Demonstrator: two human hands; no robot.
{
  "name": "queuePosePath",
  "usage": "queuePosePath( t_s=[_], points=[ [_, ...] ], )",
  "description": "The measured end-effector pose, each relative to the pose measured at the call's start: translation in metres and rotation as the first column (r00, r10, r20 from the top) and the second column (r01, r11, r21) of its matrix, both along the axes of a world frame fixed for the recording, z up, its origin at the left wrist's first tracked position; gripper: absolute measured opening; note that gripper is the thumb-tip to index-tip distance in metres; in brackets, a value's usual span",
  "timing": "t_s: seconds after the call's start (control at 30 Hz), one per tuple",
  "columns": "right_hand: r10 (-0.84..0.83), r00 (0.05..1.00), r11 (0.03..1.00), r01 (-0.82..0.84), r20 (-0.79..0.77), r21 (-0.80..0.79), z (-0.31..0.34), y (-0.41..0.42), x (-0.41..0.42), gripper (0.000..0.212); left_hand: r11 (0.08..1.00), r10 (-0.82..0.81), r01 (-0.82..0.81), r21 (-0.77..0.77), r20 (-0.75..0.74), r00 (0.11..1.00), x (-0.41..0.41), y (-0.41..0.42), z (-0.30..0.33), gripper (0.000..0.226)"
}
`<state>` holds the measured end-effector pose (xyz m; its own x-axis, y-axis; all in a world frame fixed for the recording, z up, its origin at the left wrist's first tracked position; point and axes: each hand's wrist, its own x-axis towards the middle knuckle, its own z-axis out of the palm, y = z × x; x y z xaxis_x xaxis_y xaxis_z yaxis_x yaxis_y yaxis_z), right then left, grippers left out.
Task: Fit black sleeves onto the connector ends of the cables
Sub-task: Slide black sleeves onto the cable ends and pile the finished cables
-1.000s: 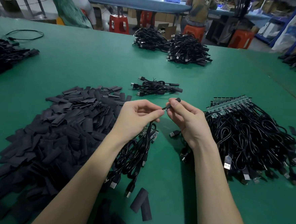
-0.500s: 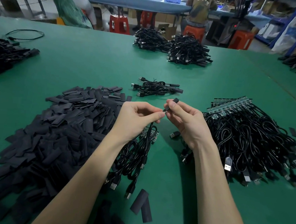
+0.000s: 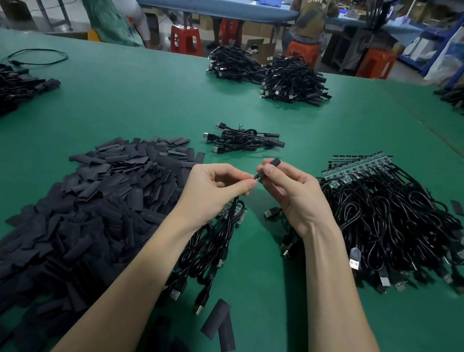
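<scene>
Left hand [image 3: 219,187]: pinches the cable end at its fingertips; further cables [image 3: 215,246] hang below.
Right hand [image 3: 287,190]: fingers grasp a black sleeve [image 3: 270,166], its mouth at the cable end.
Done: small bundle [image 3: 244,141] of sleeved cables, far centre.
Left: large heap of unsleeved cables [image 3: 392,228], right.
Supply: pile of loose sleeves [image 3: 91,207], left.
Surface: green table [image 3: 137,100].
Progress: judged early.

Matt black sleeves [image 3: 91,210] lie on a smooth green table [image 3: 137,97] beside glossy black cables [image 3: 387,222] with metal plugs.
</scene>
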<state>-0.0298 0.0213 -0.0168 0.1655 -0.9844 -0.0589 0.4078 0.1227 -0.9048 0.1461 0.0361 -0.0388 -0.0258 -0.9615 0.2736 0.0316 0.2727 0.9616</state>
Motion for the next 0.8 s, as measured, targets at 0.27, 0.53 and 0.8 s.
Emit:
queuePosePath(
  t_s=[0.27, 0.53, 0.8],
  points=[
    [0.038, 0.999, 0.998, -0.039, 0.030, 0.045, -0.0013, 0.0008, 0.0032, 0.025, 1.000, -0.014, 0.014, -0.024, -0.016, 1.000, 0.0002, 0.0014, 0.0007, 0.010],
    [0.086, 0.996, 0.995, -0.087, 0.019, 0.043, -0.0012, 0.0032, 0.0079, 0.013, 0.999, -0.032, 0.029, -0.041, -0.068, 0.997, 0.0027, 0.0028, 0.0056, 0.018],
    [0.066, 0.998, 0.997, -0.067, 0.015, 0.034, -0.0002, 0.0026, 0.0058, 0.014, 0.996, -0.078, 0.083, 0.030, -0.131, 0.988, 0.0013, 0.0056, 0.0089, 0.016]
  ],
)
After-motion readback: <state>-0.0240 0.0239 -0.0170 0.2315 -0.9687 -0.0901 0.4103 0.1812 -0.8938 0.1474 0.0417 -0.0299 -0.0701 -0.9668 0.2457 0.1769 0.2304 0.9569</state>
